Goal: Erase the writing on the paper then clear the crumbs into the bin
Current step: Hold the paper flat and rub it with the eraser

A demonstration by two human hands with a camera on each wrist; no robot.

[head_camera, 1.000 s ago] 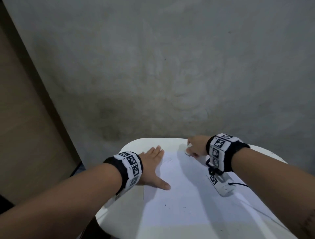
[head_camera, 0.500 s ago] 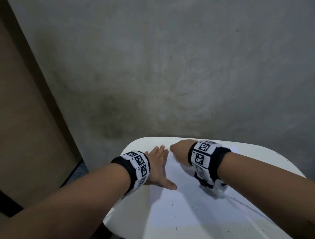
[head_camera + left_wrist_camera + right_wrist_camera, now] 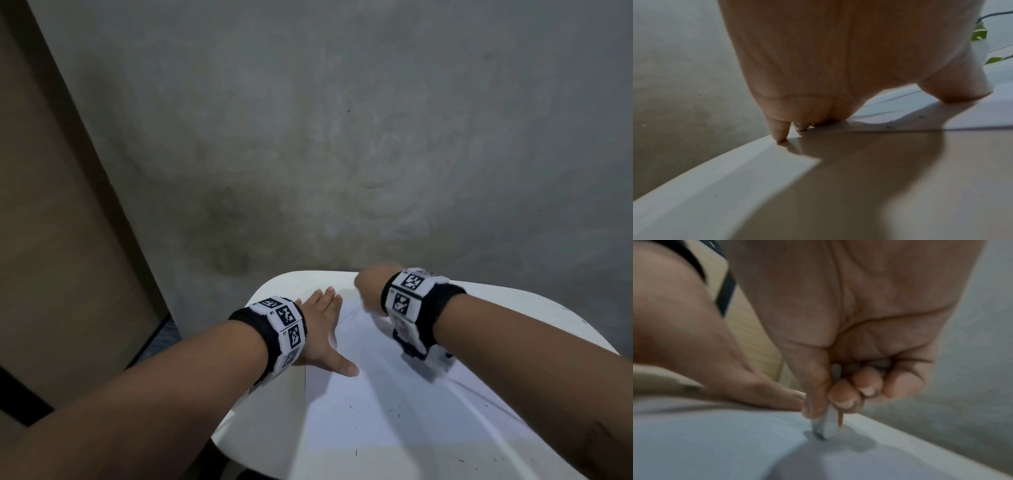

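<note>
Both forearms reach forward over a white, round-cornered bench (image 3: 513,308) set against a grey plaster wall (image 3: 342,137); each wrist carries a black band (image 3: 445,308) faced with black-and-white marker tiles. The left hand (image 3: 322,329) lies palm-down at the left edge of the paper (image 3: 394,411), its fingers (image 3: 327,298) straight and close together, pointing toward the wall, and its thumb (image 3: 346,366) splayed out to the right onto the sheet; in the left wrist view the fingertips (image 3: 780,136) meet the bench near its rim and the thumb tip rests on the paper's surface. The right hand (image 3: 368,284) sits at the far end of the sheet, knuckles up and fist turned downward. In the right wrist view its fingers (image 3: 844,395) are curled in and, with the thumb, pinch a small pale eraser (image 3: 828,423) — the eraser stands nearly upright, its darkened lower corner touching the paper close to the bench's far edge. The paper lies flat on the bench, running from under both hands toward the viewer. Tiny dark crumbs (image 3: 399,413) are scattered over its near half. A tan wooden panel (image 3: 51,240) stands to the left of the bench. No bin can be made out in any view.
</note>
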